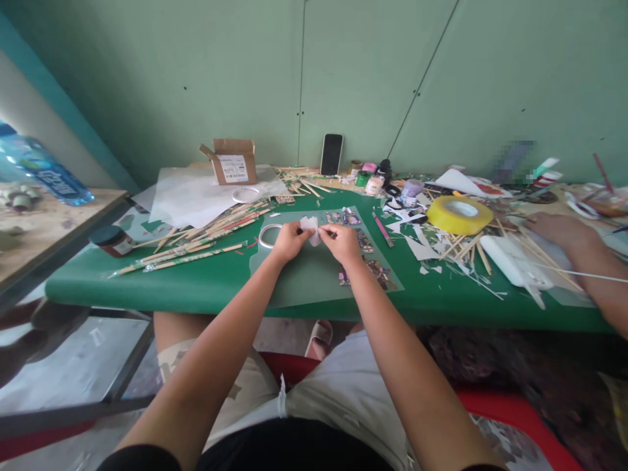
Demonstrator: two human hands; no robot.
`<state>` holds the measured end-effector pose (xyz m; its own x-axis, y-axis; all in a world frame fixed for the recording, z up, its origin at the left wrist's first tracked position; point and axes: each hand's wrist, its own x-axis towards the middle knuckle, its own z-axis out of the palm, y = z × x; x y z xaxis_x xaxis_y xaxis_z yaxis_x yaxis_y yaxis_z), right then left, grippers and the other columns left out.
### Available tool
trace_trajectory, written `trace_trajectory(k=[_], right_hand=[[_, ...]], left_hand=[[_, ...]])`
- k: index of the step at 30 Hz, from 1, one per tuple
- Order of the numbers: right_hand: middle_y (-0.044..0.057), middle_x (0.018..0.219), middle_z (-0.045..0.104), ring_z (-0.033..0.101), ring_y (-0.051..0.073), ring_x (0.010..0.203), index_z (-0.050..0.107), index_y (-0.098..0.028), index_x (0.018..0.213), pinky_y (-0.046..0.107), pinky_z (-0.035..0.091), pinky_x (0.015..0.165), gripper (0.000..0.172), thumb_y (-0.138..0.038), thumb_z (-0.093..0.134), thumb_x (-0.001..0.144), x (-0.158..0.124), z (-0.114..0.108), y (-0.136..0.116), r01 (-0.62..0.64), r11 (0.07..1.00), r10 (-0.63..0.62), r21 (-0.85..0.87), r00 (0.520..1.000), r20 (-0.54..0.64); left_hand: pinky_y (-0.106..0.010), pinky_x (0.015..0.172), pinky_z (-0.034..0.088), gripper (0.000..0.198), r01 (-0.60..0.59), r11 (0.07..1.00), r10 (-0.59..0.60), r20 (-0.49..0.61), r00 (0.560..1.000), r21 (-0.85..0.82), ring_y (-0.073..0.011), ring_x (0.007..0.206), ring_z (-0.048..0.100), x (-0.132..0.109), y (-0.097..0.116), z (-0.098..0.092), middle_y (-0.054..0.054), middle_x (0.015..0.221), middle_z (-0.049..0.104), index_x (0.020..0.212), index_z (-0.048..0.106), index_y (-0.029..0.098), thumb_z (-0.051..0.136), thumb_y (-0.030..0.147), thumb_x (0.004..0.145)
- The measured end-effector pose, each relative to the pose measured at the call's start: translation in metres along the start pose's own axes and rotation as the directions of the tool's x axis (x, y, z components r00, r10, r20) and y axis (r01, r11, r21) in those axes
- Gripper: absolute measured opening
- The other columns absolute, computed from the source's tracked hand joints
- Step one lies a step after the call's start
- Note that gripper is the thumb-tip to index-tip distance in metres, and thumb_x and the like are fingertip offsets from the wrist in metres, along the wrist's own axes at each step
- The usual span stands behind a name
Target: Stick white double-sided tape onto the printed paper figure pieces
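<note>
A small whitish paper piece point(309, 224) is held up between both hands over the green table. My left hand point(289, 242) pinches its left side between thumb and fingers. At its right edge, the fingertips of my right hand point(343, 244) are pressed together on it. Beneath both hands lies a translucent sheet point(294, 281). Printed cut-outs point(366, 241) are spread on the sheet's right part, some partly hidden by my right forearm. Close to my left hand rests a narrow roll of white tape point(268, 236).
Wrapped wooden sticks point(196, 252) and a dark-lidded jar point(112, 241) lie to the left. Behind stand a cardboard box point(234, 162) and a phone point(331, 155). Rightward are a pink pen point(383, 229), paper scraps, yellow tape point(458, 216), a white glue gun point(515, 261) and another person's arm point(569, 239).
</note>
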<state>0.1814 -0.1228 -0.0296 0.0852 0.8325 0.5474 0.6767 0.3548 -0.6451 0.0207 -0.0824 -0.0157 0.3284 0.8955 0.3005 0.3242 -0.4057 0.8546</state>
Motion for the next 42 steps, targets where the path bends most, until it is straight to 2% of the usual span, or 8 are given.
trace_trajectory(k=[9,19,27,42], right_hand=[[0.006,0.082,0.077,0.069,0.022,0.074,0.076,-0.02,0.082,0.03,0.049,0.068,0.021,-0.028,0.056,0.081,-0.0007,-0.0011,-0.002,-0.025,1.0,0.025,0.001,0.999,0.02],[0.006,0.078,0.076,0.068,0.02,0.07,0.076,-0.016,0.083,0.027,0.047,0.064,0.025,-0.027,0.054,0.081,-0.0004,-0.002,-0.0012,-0.031,0.999,0.03,0.023,0.999,0.021],[0.007,0.078,0.076,0.067,0.021,0.07,0.075,-0.018,0.081,0.029,0.047,0.065,0.027,-0.034,0.054,0.083,-0.001,-0.0019,0.0001,-0.019,1.0,0.018,0.017,1.0,0.01],[0.006,0.076,0.075,0.066,0.02,0.068,0.074,-0.018,0.079,0.029,0.045,0.064,0.025,-0.031,0.053,0.081,-0.0008,-0.0021,0.0002,-0.017,1.0,0.017,0.005,1.0,0.014]], left_hand=[[-0.025,0.053,0.025,0.033,0.003,1.0,-0.003,-0.001,1.0,0.015,-0.01,0.052,0.036,-0.0002,0.0023,0.0001,0.004,0.05,0.043,0.055,0.054,0.015,0.066,0.041,0.071],[-0.025,0.051,0.024,0.032,0.003,1.0,-0.003,0.002,1.0,0.01,-0.0099,0.052,0.037,-0.0001,0.0004,0.0005,0.003,0.05,0.044,0.056,0.054,0.014,0.064,0.04,0.073],[-0.025,0.053,0.027,0.03,-0.012,1.0,0.012,0.009,1.0,0.003,-0.0106,0.054,0.039,-0.0012,0.0032,0.0003,0.003,0.051,0.046,0.057,0.059,0.013,0.067,0.039,0.07],[-0.024,0.054,0.028,0.031,-0.01,1.0,0.011,0.04,0.999,-0.018,-0.0104,0.053,0.038,-0.0018,0.004,-0.0003,0.004,0.051,0.046,0.06,0.061,0.013,0.066,0.041,0.071]])
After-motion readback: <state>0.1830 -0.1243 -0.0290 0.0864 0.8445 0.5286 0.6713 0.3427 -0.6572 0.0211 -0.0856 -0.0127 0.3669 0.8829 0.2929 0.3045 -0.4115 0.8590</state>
